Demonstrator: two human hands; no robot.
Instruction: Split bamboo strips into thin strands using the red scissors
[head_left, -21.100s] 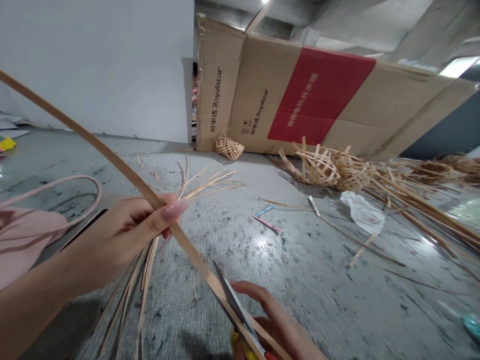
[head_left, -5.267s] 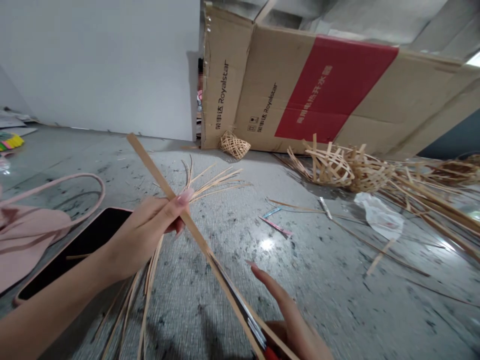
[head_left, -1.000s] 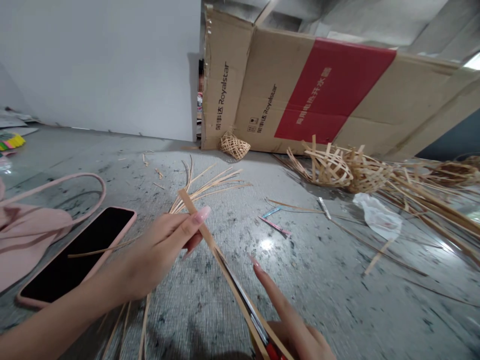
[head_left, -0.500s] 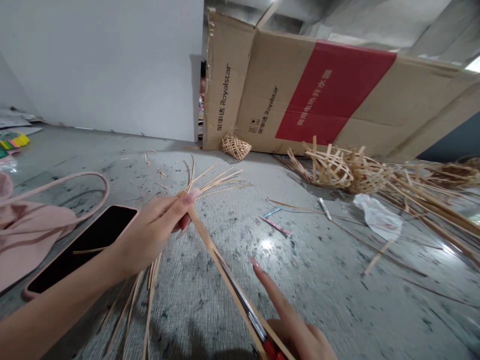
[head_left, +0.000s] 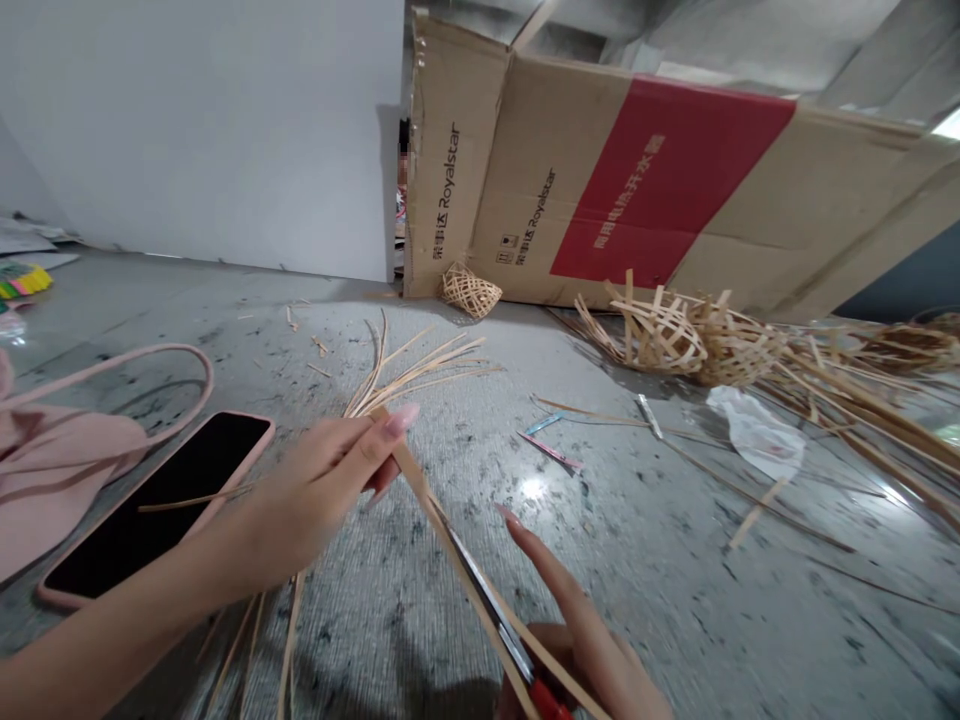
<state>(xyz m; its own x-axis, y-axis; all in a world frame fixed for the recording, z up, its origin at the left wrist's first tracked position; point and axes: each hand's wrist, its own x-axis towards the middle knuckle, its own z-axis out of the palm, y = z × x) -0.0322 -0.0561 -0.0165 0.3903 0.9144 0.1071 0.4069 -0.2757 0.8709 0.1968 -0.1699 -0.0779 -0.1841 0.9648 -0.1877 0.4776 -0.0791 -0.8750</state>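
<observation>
My left hand is closed, pinching a flat bamboo strip between thumb and fingers. Below the pinch, the strip splits lengthwise into two halves that run towards the bottom edge. The metal blades of the red-handled scissors lie in that split. My right hand grips the scissors at the handle, partly cut off by the frame edge, with its index finger stretched out along the strip. A spray of thin bamboo strips lies on the table just beyond my left hand, and more strips show under the forearm.
A phone and a pink strapped item lie at left. A small woven piece rests against a cardboard box. Woven baskets and long strips fill the right, near a crumpled white wrapper.
My left hand has slid slightly right and nearer along the strip, shortening the gap to the scissors. More of the thin strips behind it now shows. My right hand has barely moved.
</observation>
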